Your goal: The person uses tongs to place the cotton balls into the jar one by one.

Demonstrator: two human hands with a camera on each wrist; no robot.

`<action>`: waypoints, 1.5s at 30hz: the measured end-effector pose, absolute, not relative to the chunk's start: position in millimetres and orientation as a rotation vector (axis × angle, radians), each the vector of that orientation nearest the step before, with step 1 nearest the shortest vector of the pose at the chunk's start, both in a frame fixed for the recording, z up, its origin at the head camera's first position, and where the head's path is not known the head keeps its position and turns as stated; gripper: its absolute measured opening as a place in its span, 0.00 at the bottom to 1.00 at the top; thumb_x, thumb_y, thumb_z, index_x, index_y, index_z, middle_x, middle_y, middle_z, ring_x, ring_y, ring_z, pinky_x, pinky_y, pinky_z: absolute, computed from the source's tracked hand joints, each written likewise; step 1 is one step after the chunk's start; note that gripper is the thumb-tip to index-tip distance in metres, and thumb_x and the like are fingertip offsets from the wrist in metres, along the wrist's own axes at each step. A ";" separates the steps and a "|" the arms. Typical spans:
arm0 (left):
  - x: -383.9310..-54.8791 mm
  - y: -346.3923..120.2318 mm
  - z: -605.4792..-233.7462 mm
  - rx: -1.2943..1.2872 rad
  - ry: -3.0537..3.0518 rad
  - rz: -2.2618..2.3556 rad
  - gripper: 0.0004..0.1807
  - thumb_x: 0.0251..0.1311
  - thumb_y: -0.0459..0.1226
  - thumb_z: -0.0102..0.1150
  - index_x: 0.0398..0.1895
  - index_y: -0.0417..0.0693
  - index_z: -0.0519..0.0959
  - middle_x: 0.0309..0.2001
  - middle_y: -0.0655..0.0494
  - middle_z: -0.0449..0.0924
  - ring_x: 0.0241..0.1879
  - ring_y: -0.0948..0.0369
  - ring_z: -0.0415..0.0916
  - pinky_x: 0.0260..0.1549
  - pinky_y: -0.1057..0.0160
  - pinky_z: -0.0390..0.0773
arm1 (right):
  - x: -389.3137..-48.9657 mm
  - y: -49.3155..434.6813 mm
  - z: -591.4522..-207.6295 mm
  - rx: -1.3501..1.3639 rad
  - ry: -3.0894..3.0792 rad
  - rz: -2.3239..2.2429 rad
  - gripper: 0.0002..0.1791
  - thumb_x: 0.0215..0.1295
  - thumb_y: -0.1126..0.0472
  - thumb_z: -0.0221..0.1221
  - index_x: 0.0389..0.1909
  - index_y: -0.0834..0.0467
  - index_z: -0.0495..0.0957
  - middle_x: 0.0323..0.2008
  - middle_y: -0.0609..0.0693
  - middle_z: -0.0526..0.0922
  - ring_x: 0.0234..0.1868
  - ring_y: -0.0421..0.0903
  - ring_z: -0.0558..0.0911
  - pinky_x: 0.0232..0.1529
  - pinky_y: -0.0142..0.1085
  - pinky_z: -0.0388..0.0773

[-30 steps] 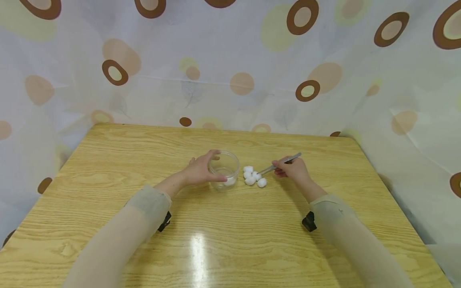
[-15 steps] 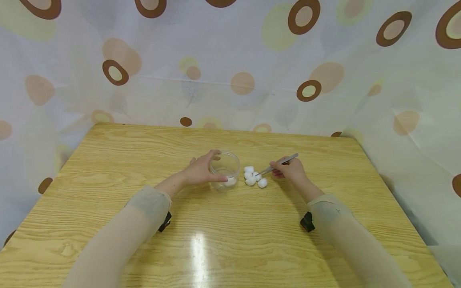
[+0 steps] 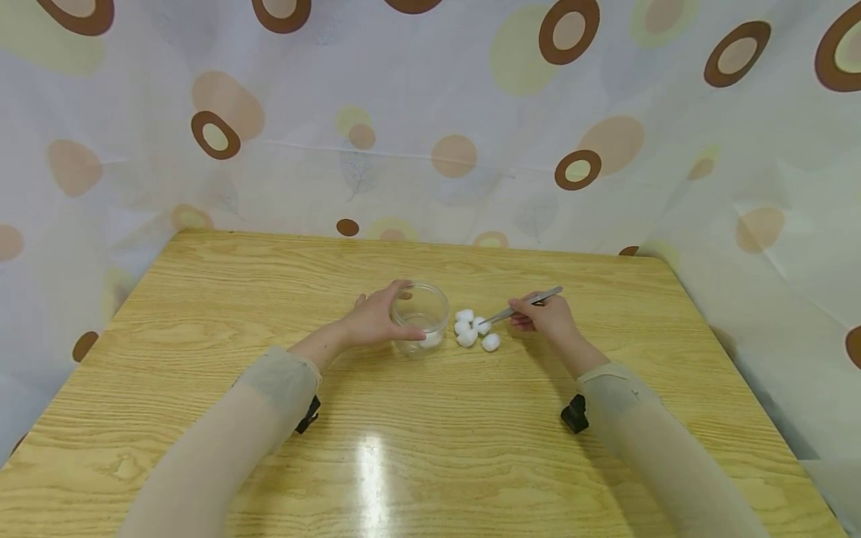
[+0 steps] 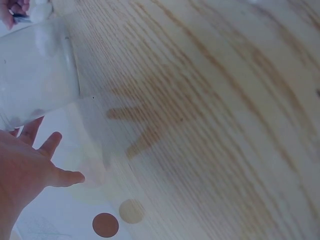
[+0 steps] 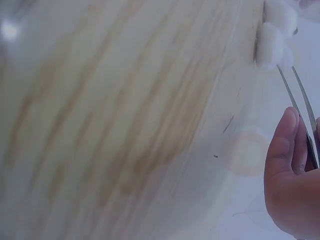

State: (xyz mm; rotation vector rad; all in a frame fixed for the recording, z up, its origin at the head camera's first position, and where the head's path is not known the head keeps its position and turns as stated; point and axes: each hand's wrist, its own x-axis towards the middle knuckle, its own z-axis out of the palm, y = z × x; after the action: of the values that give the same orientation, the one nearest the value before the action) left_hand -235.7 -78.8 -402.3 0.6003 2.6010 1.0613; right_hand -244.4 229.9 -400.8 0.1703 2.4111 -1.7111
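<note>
In the head view my left hand (image 3: pixel 373 320) grips a clear round jar (image 3: pixel 439 299) from the left, thumb across the front and index finger at the far side. Its other fingers spread loosely in the left wrist view. A white cotton ball (image 3: pixel 430 340) shows through the jar's wall. Several cotton balls (image 3: pixel 466 338) lie in a small cluster just right of the jar. My right hand (image 3: pixel 548 317) pinches metal tweezers (image 3: pixel 521 308), whose tips meet the cluster's right-hand ball (image 3: pixel 481 325). In the right wrist view the tweezers' arms (image 5: pixel 301 97) stand slightly apart beside the cotton.
Both hands work over a wood-grain table (image 3: pixel 430 418). One cotton ball (image 3: pixel 491 342) lies at the near right of the cluster. A patterned curtain (image 3: pixel 403 97) hangs behind the table and along its sides.
The tweezers went slightly left, then back right. The cotton ball at their tips has shifted a little right and away from me. My left hand and the jar have stayed put.
</note>
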 end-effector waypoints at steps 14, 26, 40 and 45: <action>-233.9 -78.5 -400.8 0.606 2.603 1.060 0.50 0.49 0.55 0.65 0.72 0.51 0.50 0.67 0.50 0.64 0.70 0.49 0.56 0.64 0.33 0.31 | -242.6 238.1 -390.5 0.223 2.239 -1.890 0.11 0.66 0.61 0.55 0.39 0.66 0.72 0.20 0.42 0.82 0.25 0.36 0.83 0.35 0.30 0.81; -233.9 -78.6 -401.3 0.613 2.599 1.064 0.50 0.50 0.55 0.65 0.72 0.51 0.50 0.68 0.50 0.64 0.70 0.49 0.56 0.64 0.32 0.30 | -241.4 238.1 -379.5 0.224 2.152 -1.983 0.06 0.66 0.61 0.56 0.31 0.59 0.74 0.20 0.44 0.82 0.24 0.36 0.83 0.33 0.28 0.81; -232.9 -77.8 -399.9 0.601 2.600 1.062 0.50 0.49 0.55 0.65 0.72 0.52 0.50 0.68 0.51 0.64 0.70 0.50 0.55 0.64 0.33 0.30 | -239.7 232.7 -361.3 0.230 2.063 -2.053 0.08 0.67 0.61 0.55 0.27 0.54 0.77 0.19 0.45 0.82 0.24 0.36 0.83 0.32 0.27 0.81; -232.9 -78.0 -399.6 0.602 2.605 1.058 0.50 0.50 0.55 0.65 0.72 0.52 0.50 0.68 0.51 0.63 0.70 0.50 0.56 0.64 0.33 0.31 | -238.5 229.2 -351.3 0.209 2.024 -2.076 0.11 0.67 0.61 0.54 0.25 0.51 0.80 0.19 0.45 0.82 0.24 0.36 0.83 0.32 0.26 0.80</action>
State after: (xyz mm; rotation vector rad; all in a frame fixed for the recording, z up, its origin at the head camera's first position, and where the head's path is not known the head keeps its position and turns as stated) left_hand -232.9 -78.0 -399.6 0.6022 2.6054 1.0576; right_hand -238.5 229.2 -351.3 0.2088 2.0245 -2.0762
